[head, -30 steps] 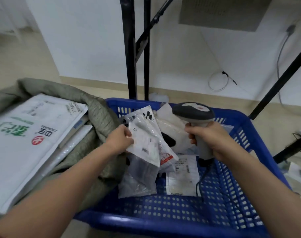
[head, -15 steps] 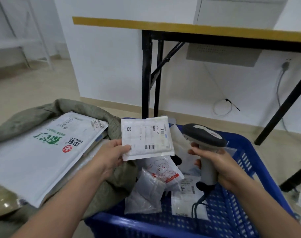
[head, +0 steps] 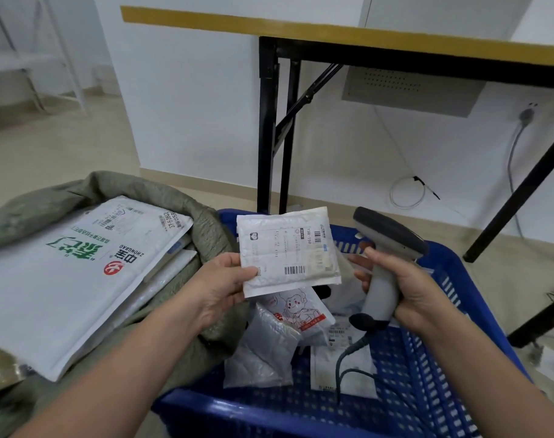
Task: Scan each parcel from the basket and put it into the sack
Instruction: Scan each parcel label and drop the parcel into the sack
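Observation:
My left hand point(head: 220, 287) pinches the lower left edge of a small white bubble mailer point(head: 288, 251), held up over the blue basket point(head: 449, 368) with its barcode label facing me. Just right of it, my right hand point(head: 402, 289) grips the handle of a grey barcode scanner point(head: 386, 245), whose head sits close beside the mailer. The scanner's cable drops into the basket. Several parcels lie in the basket, among them a cartoon-printed pouch point(head: 301, 311) and a grey bubble bag point(head: 263, 352). The olive sack point(head: 187, 203) lies open at the left with a large white mailer point(head: 70, 279) inside.
A folding table with a yellow edge point(head: 364, 36) and black legs point(head: 267, 128) stands right behind the basket. Cables point(head: 406, 192) run along the white wall. Another black leg point(head: 519, 191) slants at the right. Beige floor stretches to the left.
My left hand lifted the white mailer out of the basket and turned its label toward me. The scanner rose beside it. My view tilted upward, bringing the table edge into sight.

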